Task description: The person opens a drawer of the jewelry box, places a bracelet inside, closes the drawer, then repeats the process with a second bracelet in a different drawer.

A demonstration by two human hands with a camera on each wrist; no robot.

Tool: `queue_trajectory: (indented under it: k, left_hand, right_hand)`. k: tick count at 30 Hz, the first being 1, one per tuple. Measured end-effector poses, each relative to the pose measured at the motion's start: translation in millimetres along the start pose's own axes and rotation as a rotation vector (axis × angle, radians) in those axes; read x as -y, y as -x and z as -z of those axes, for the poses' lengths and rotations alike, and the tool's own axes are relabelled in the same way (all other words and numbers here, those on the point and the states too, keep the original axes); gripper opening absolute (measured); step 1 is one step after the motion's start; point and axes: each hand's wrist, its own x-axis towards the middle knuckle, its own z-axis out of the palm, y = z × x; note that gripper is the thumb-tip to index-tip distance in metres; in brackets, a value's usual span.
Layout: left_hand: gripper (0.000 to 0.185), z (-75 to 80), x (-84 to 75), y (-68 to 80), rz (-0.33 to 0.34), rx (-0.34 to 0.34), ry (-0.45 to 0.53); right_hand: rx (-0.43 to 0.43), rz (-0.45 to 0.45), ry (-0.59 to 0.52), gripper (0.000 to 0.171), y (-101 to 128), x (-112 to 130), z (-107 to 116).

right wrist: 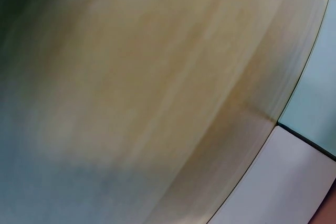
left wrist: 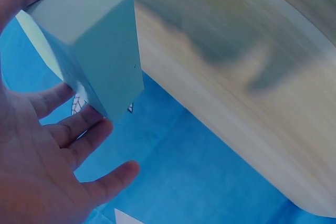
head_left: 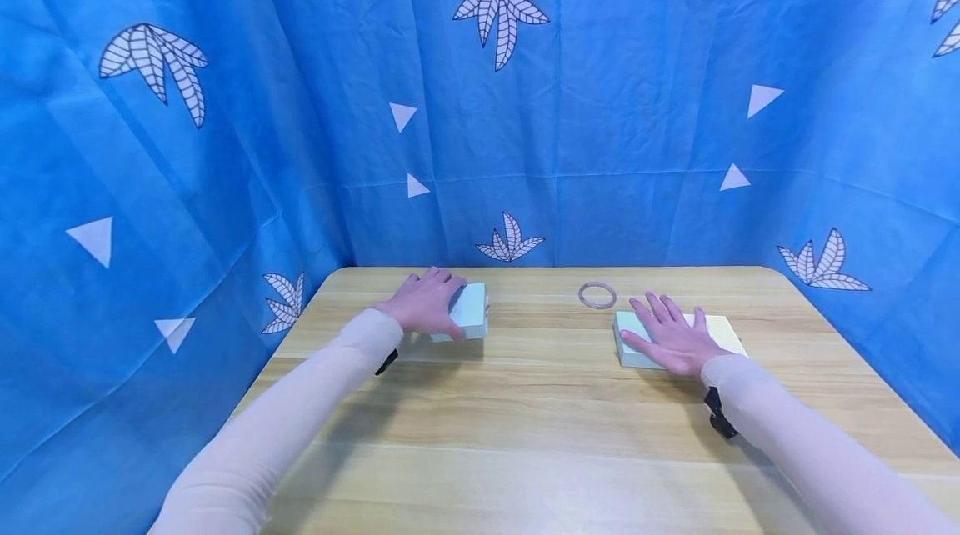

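Note:
My left hand [head_left: 438,306] grips a small pale green box [head_left: 472,312] at the back left of the wooden table [head_left: 540,410], thumb on its near side and fingers over the far side. In the left wrist view the pale green box [left wrist: 92,45] stands tilted between the thumb and the spread fingers [left wrist: 79,129]. My right hand [head_left: 667,331] lies flat with fingers spread on a flat pale box [head_left: 724,328] at the right. The right wrist view is blurred and shows only the flat pale box's edge [right wrist: 278,182] against the table.
A thin ring [head_left: 597,295] lies on the table between the two boxes, toward the back. A blue patterned curtain [head_left: 615,118] encloses the table at the back and both sides. Dark straps sit at both wrists.

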Motion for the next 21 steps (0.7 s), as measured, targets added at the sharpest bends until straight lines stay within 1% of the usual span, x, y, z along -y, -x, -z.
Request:
queue_trajectory:
  k: [6,16,21]
  left_hand:
    - [0.098,-2.4,-8.2,-4.8,-0.022,-0.014,-0.009]
    - [0.095,-7.1,-27.6,-12.0,-0.065,-0.039,-0.032]
    - [0.095,-9.8,-35.2,-13.5,-0.070,-0.033,-0.026]
  right_hand:
    - [0.006,-0.004,-0.007,0.086,-1,-2,0]
    - [-0.005,-0.010,-0.022,0.086,-1,-4,-3]
    - [0.004,-0.008,0.006,0.085,1,0,0]
